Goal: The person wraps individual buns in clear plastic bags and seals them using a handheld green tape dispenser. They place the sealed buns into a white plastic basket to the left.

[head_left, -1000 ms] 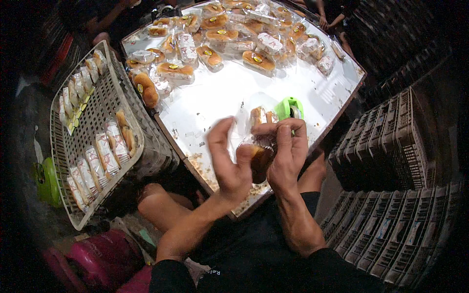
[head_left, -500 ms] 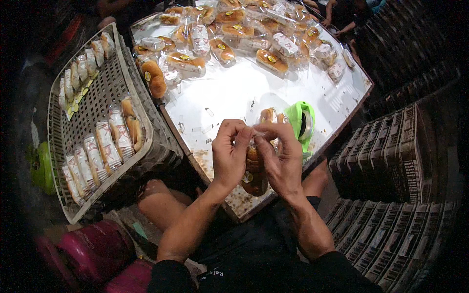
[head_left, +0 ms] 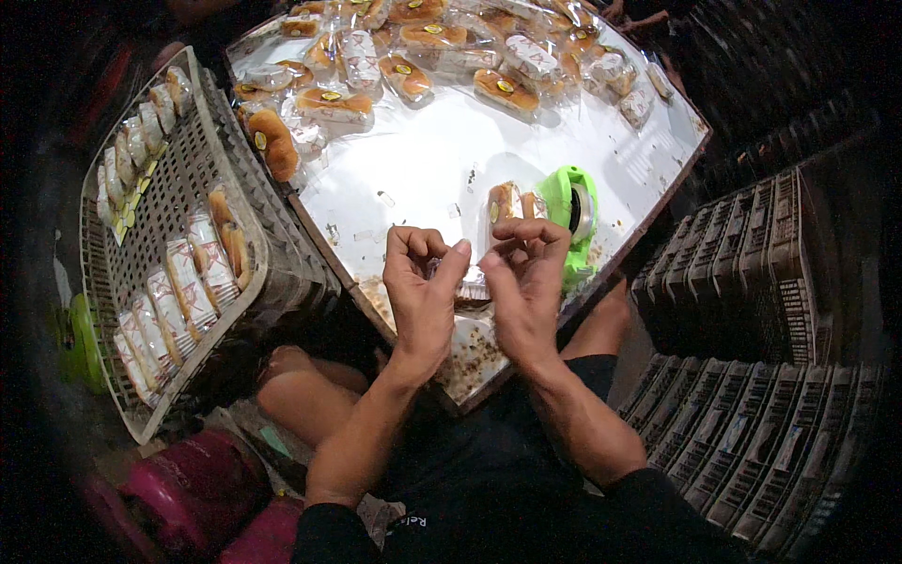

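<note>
Left hand (head_left: 423, 282): raised over the near edge of the table (head_left: 451, 160), fingers curled inward, tips pinched on the left end of a small clear-wrapped bun (head_left: 462, 282).

Right hand (head_left: 521, 277): level with my left and almost touching it, fingers bent over, pinching the right end of the same bun. The two hands are together, both clamped on it; the bun itself is mostly hidden between my palms, so I cannot tell how it is turned.

Second bun (head_left: 505, 202): wrapped, lying on the table just beyond my right fingers, beside the dispenser.

Dispenser (head_left: 573, 211): bright green tape holder with a roll in it, standing near the table's right edge, just past my right hand.

Table: white top, crumbs and scraps scattered along the near edge under my hands.

Heap (head_left: 442, 47): many wrapped buns and rolls, piled across the far side of the table, well apart from my hands.

Crate (head_left: 169, 197): pale lattice tray to my left, tilted against the table, with wrapped buns in rows along its sides.

Stacks (head_left: 752, 310): dark empty crates piled to my right.

Stool (head_left: 197, 489): dark pink, low, at lower left by my knee.
</note>
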A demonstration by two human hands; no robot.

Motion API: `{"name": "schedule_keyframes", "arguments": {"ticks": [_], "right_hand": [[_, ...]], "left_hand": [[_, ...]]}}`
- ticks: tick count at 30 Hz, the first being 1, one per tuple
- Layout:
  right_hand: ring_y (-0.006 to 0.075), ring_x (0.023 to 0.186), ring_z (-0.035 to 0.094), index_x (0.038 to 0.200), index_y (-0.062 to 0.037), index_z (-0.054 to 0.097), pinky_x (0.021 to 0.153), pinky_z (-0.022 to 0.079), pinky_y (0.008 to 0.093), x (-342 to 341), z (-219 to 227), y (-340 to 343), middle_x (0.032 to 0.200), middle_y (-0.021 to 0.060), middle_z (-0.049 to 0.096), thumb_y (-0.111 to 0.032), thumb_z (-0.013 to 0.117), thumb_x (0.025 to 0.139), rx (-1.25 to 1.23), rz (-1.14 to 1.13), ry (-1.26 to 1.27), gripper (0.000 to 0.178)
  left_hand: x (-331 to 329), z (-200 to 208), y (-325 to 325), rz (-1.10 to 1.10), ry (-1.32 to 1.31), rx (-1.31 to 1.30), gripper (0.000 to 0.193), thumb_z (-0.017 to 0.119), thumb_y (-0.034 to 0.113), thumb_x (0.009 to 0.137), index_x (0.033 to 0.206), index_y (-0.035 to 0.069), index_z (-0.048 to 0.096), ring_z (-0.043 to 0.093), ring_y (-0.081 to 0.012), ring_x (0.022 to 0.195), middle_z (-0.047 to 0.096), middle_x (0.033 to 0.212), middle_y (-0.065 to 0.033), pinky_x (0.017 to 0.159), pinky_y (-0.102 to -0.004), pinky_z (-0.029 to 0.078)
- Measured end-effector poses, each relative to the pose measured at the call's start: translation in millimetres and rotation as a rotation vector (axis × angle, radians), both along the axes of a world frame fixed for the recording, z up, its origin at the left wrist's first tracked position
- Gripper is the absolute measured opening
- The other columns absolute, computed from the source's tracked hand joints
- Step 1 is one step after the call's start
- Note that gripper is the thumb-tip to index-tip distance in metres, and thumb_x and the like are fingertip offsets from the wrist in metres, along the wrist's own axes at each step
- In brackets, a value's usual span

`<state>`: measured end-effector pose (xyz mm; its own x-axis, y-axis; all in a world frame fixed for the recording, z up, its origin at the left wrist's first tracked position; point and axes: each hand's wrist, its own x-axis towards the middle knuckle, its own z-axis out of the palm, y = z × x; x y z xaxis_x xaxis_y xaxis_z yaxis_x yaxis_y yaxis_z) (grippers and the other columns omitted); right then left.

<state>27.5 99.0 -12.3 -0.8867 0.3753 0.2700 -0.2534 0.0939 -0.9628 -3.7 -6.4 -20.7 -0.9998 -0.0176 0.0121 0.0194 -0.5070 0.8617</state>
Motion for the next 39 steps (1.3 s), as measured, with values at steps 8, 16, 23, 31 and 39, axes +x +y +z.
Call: {"name": "schedule_keyframes", "arguments": {"ticks": [8,16,23,31,39], "right_hand": [[0.0321,0.096,0.057,0.091,0.0056,0.065,0.090,0.045,0.0405,27.3,-74.0,146.1,0.097,0.0169,0.058,-0.021,0.071,0.088,0.545,-0.455,-0.449,0.028],[0.0262,0.088,0.058,0.084,0.0048,0.066,0.081,0.046,0.0369,59.8,-86.3,135.9,0.094,0.0141,0.060,-0.021,0.071,0.089,0.297,-0.412,-0.488,0.027],[0.0231,0.096,0.056,0.092,0.0002,0.065,0.084,0.047,0.0350,35.1,-14.5,21.6,0.105,0.0133,0.056,-0.012,0.068,0.089,0.161,-0.106,-0.118,0.013],[0.0206,0.098,0.056,0.131,-0.0013,0.045,0.085,0.048,0.0325,14.6,-14.3,19.8,0.112,0.0132,0.054,-0.009,0.065,0.088,-0.002,0.087,-0.274,0.048],[0.0188,0.107,0.053,0.128,-0.0047,0.047,0.096,0.043,0.0360,-6.6,-26.2,37.2,0.115,0.0105,0.054,-0.040,0.046,0.102,-0.365,0.574,-0.608,0.043]], "left_hand": [[-6.4,-10.2,7.8,-0.034,0.026,-0.177,0.026,0.064,0.000,0.091,0.089,0.010,0.041,0.038,-0.0050,0.072,0.043,0.082,0.0030,0.065,-0.0217,0.038],[-9.0,-19.5,23.8,-0.045,0.018,-0.211,0.025,0.064,0.000,0.091,0.087,0.009,0.040,0.038,-0.0056,0.073,0.043,0.081,0.0029,0.065,-0.0221,0.037],[1.0,-23.7,35.4,-0.082,-0.088,-0.157,0.027,0.061,0.001,0.094,0.086,0.011,0.038,0.036,-0.0076,0.076,0.040,0.081,0.0023,0.071,-0.0230,0.037],[20.3,-12.8,25.6,0.077,0.162,-0.534,0.018,0.058,0.003,0.096,0.090,0.003,0.042,0.043,-0.0109,0.073,0.045,0.080,-0.0014,0.067,-0.0279,0.042],[-26.8,12.3,-2.3,0.027,-0.255,0.270,0.027,0.055,0.030,0.103,0.115,0.007,0.045,0.059,-0.0195,0.100,0.055,0.109,-0.0085,0.090,-0.0385,0.051]]}}
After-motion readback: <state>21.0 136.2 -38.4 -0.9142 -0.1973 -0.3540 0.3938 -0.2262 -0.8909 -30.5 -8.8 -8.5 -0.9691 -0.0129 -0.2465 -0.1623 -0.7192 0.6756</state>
